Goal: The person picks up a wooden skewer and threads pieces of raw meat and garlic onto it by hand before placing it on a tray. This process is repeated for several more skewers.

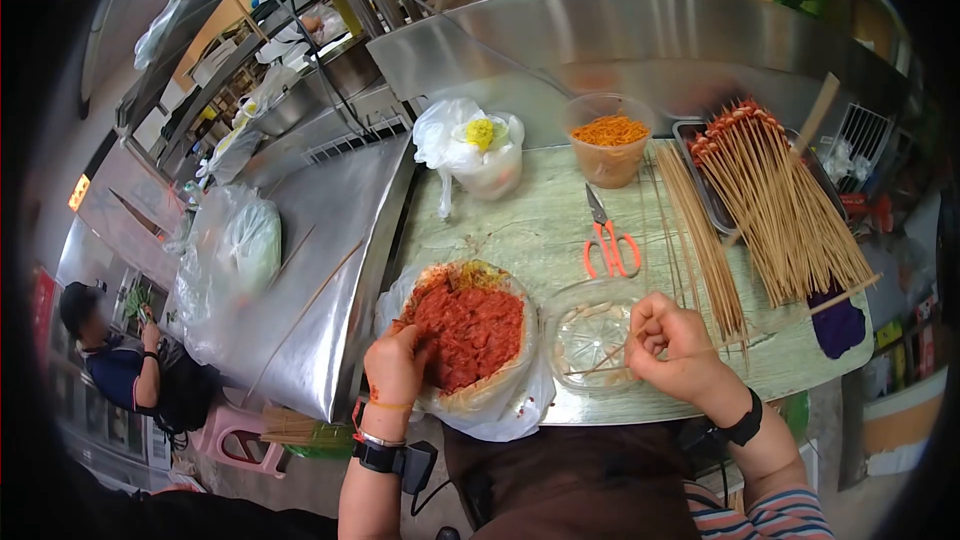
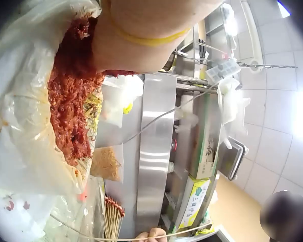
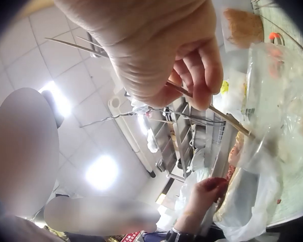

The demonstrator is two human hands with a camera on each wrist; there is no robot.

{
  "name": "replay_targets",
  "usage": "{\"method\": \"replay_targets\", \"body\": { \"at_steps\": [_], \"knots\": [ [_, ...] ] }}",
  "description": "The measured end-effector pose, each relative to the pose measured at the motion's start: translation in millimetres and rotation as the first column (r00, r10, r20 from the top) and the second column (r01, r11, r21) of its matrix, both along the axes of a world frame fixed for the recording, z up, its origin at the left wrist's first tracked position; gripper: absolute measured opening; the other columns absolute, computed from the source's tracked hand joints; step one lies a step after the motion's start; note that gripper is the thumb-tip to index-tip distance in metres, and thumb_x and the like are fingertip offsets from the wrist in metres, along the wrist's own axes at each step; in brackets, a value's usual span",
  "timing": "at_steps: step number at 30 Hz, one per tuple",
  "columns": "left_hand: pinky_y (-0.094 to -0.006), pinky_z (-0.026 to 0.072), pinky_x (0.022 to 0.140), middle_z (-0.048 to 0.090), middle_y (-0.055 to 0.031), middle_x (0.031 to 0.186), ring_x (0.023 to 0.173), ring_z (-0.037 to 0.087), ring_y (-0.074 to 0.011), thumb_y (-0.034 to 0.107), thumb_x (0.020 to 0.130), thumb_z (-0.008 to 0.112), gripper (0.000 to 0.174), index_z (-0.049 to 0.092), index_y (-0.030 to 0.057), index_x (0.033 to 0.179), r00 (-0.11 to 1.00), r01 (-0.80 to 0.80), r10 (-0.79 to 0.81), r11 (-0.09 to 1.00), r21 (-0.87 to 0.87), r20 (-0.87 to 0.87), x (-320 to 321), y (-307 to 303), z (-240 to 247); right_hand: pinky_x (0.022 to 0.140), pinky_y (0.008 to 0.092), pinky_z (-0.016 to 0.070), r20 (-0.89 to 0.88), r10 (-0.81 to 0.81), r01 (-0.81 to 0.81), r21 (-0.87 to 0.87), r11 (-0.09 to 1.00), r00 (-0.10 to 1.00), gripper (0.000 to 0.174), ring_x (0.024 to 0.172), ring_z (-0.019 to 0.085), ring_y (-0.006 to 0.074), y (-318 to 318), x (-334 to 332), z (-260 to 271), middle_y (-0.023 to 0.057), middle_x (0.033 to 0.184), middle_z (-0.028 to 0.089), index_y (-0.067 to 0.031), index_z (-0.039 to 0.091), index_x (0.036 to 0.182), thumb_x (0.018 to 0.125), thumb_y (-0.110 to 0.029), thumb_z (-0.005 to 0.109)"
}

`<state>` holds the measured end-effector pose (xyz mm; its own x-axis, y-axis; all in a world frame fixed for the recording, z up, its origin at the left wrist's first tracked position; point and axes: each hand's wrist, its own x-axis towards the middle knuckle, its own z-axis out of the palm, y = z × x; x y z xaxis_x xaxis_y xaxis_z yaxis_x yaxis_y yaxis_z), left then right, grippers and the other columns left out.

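Red minced or chopped meat (image 1: 470, 330) fills a bowl lined with a plastic bag (image 1: 520, 402) at the table's front edge. My left hand (image 1: 393, 370) is at the meat's left side, thumb and fingers curled into it; in the left wrist view the fingertips are hidden. My right hand (image 1: 675, 345) pinches a thin bamboo skewer (image 3: 230, 121) between thumb and fingers. Its blunt end points toward the meat bowl in the right wrist view. Below that hand stands a clear plastic container (image 1: 562, 320) with a ribbed bottom.
Orange-handled scissors (image 1: 610, 240) lie behind the container. Loose bamboo skewers (image 1: 700, 240) lie to the right, beside a metal tray (image 1: 690, 140) of loaded skewers (image 1: 790, 200). Farther back are a tub of orange shreds (image 1: 610, 145) and a white bag (image 1: 450, 135). Another person (image 1: 125, 360) is at far left.
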<state>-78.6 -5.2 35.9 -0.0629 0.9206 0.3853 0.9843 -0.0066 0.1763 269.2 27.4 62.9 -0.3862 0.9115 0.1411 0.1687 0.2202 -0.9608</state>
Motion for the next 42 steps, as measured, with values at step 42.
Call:
{"method": "replay_targets", "body": {
  "at_steps": [42],
  "knots": [
    [-0.0262,0.052,0.069,0.065,-0.0093,0.088,0.076,0.063,-0.0157,0.01,0.093,0.049,0.019,0.058,-0.0035,0.103,0.065,0.124,-0.026,0.992,0.018,0.998,28,0,-19,0.063,0.0239,0.0482,-0.059,-0.183,0.184,0.011,0.983,0.981,0.018,0.071,0.062,0.0125,-24,41,43,0.0074,0.081,0.059,0.0039,0.06,0.09,0.092,-0.011,0.051]
  ]
}}
